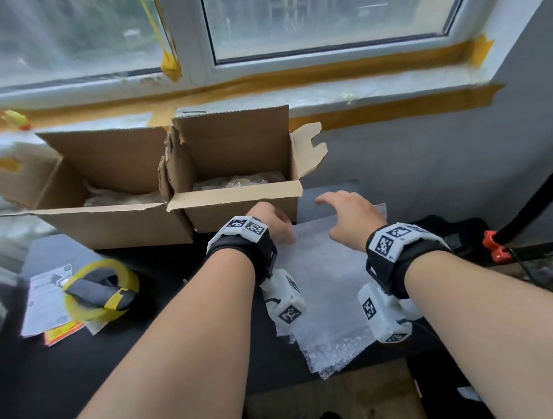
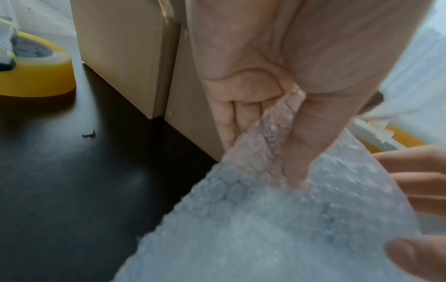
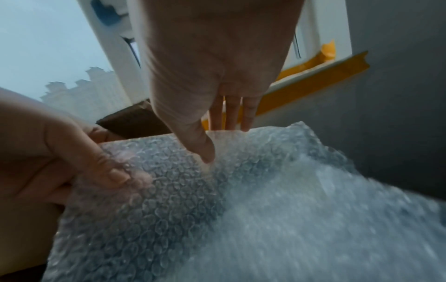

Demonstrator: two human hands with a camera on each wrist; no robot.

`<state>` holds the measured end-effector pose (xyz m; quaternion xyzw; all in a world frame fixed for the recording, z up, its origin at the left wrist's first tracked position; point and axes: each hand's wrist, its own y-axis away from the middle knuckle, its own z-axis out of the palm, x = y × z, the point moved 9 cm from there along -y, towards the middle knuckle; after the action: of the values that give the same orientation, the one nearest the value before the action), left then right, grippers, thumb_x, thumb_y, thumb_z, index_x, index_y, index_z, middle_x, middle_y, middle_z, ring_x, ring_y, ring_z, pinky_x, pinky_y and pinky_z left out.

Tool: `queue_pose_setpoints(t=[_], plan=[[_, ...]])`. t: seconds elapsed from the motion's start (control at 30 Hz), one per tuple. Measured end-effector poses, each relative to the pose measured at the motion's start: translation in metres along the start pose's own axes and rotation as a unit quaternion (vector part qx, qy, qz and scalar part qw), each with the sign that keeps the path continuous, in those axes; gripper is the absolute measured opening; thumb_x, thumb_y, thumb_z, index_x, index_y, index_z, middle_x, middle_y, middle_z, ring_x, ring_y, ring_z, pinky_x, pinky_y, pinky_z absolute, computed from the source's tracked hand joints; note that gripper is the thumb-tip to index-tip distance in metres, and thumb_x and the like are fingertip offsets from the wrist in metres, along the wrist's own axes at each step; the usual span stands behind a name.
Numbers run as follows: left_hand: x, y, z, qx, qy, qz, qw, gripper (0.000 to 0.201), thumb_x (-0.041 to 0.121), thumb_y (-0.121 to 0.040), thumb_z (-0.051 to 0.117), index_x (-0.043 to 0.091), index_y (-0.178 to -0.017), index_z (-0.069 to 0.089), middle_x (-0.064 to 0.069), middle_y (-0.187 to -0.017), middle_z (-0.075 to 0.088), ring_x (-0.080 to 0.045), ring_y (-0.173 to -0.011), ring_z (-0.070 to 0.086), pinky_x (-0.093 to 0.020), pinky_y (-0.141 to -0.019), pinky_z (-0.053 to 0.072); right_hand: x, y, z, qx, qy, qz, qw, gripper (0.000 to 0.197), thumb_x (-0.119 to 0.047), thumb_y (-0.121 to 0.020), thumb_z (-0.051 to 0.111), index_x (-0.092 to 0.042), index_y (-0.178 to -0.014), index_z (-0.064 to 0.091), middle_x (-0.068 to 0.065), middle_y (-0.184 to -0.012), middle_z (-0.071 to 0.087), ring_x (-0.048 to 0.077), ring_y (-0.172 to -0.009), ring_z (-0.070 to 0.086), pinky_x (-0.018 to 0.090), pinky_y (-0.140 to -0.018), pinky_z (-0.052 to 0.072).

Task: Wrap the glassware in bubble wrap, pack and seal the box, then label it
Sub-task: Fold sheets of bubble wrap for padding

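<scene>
Two hands meet the bubble wrap [image 1: 319,272]: left grip [image 1: 274,224] pinches its corner, right grip [image 1: 348,218] released, fingers straight; label print unreadable.

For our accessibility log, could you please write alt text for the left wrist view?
The left hand pinches a corner of the bubble wrap sheet above a dark table. Cardboard boxes stand behind, a yellow tape roll lies at left, and the right hand's fingertips show at the right edge.

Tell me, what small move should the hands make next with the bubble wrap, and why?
Probably the right hand should close on the bubble wrap edge. The left hand already pinches one corner, while the right rests open, thumb touching, so the sheet is held on one side only.
</scene>
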<state>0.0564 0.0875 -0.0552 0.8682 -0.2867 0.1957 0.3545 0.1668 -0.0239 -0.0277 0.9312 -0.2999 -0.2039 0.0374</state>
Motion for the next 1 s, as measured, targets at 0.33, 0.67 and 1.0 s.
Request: queue_pose_setpoints(t=[0.33,0.67,1.0], plan=[[0.039,0.075,-0.095,0.076,0.127,0.085,0.985,0.025,0.015,-0.072,0.083,0.02,-0.088,0.065,0.0,-0.086,0.064,-0.015,-0.081,0.059,-0.032,-0.081,0.054,-0.05,0.014,-0.076,0.008,-0.076,-0.025,0.997,0.019,-0.012,-0.081,0.048,-0.009,-0.065,0.059,0.006,-0.074,0.063,0.025,-0.075,0.059,0.033,-0.072,0.051],[0.012,0.105,-0.174,0.121,0.296,0.028,0.947,0.05,0.037,-0.071,0.083,0.011,-0.107,0.06,-0.004,-0.116,0.065,-0.02,-0.098,0.063,-0.027,-0.073,0.053,-0.059,0.007,-0.148,0.119,-0.495,0.049,0.86,0.025,0.014,-0.085,0.053,-0.009,-0.076,0.058,0.009,-0.056,0.062,0.013,-0.037,0.058,0.021,-0.042,0.048],[-0.005,0.105,-0.208,0.222,0.33,0.084,0.914,0.076,-0.019,-0.082,0.055,0.036,-0.134,0.047,-0.004,-0.092,0.06,-0.019,-0.075,0.06,-0.032,-0.069,0.052,-0.104,-0.01,-0.132,0.068,-0.463,-0.046,0.882,0.084,0.017,-0.071,0.072,-0.022,-0.142,0.047,0.007,-0.138,0.047,0.025,-0.117,0.053,0.039,-0.097,0.049]])
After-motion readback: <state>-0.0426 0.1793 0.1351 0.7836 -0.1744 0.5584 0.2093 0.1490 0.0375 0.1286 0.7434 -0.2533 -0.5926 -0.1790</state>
